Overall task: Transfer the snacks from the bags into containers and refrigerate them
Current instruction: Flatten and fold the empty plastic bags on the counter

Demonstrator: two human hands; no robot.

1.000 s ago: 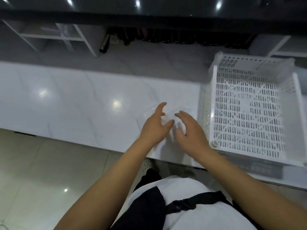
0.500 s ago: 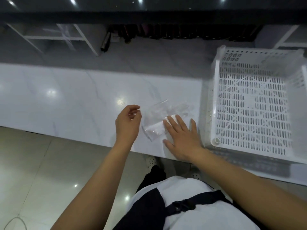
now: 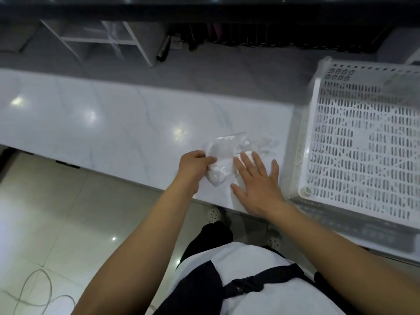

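Since half a second ago my left hand [image 3: 196,163] has come back in from hovering beside the plastic bag [image 3: 223,160] and now pinches its left edge between thumb and curled fingers. My right hand [image 3: 255,180] has barely shifted: it lies flat with straight fingers, the fingertips pressing the bag's right side down onto the counter [image 3: 102,123].

From the head view, the bag lies crumpled on the white marbled counter near its front edge, between my two hands and just left of the white slotted basket [image 3: 363,142], apart from it. The bag is clear and thin. I cannot tell what is inside, or whether anything is.

I judge it to be very light, limp and a bit slippery on this glossy surface, so it would slide or fold rather than hold a shape. Taking it by an edge or the mouth with a pinch, with the other hand steadying it, seems the sensible hold; squeezing the middle might crush any snacks.
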